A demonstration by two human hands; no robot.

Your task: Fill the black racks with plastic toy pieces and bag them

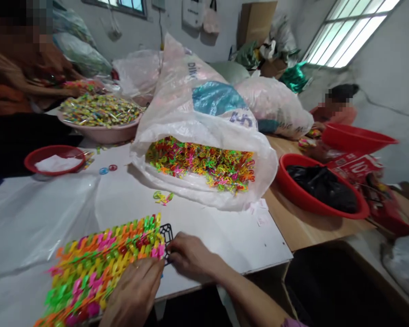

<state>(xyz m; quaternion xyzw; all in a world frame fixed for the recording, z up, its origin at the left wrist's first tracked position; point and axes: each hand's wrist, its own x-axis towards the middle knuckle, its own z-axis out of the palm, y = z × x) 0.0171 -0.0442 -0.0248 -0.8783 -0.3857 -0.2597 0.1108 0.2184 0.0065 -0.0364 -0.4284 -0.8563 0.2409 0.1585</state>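
Observation:
A black grid frame (166,233) lies at the table's near edge, packed with rows of bright plastic pieces (98,265) in pink, green, orange and yellow. My left hand (134,293) rests on the near side of those rows, fingers curled over them. My right hand (187,255) is closed at the frame's right end, pinching at the last row; what its fingertips hold is too small to make out. A large white sack (204,122) lies open beyond, spilling many loose coloured pieces (204,163). A few loose pieces (162,197) lie between the sack and frame.
A pink basin (104,131) of coloured sticks stands far left, where another person's hands work. A red dish (54,159) sits left. Red basins (322,188) (357,138) stand right, one holding a black bag. Another person sits far right. The table edge runs just below my hands.

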